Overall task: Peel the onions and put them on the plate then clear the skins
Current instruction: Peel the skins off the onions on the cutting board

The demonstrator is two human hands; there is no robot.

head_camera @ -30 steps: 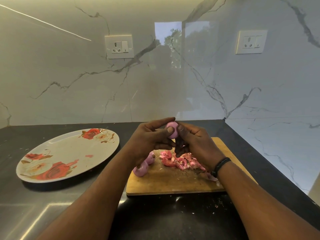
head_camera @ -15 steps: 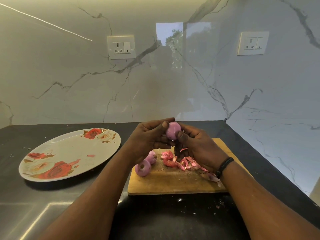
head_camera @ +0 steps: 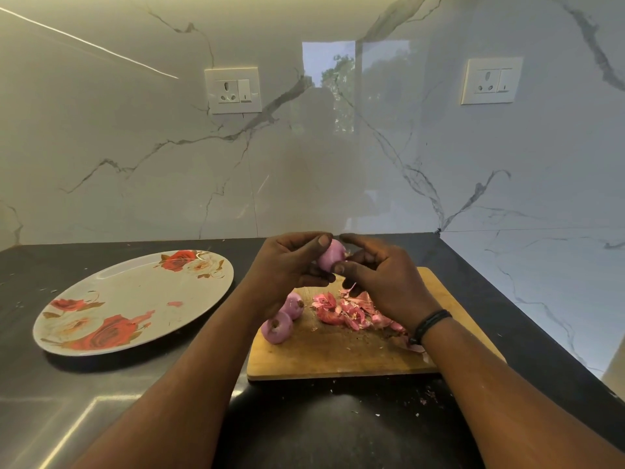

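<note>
Since half second ago, right hand (head_camera: 378, 279) thumb slid off onion (head_camera: 330, 254) top to its near side; left hand (head_camera: 287, 265) grips it above cutting board (head_camera: 338, 353). We judge onion light, firm, slick once bare (skins (head_camera: 351, 309) papery): pinch ends. Plate (head_camera: 132, 299) unused.

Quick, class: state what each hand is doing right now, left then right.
Left hand: fingers curled round the onion, holding it above the cutting board.
Right hand: thumb and fingertips pinching the same onion.
</note>
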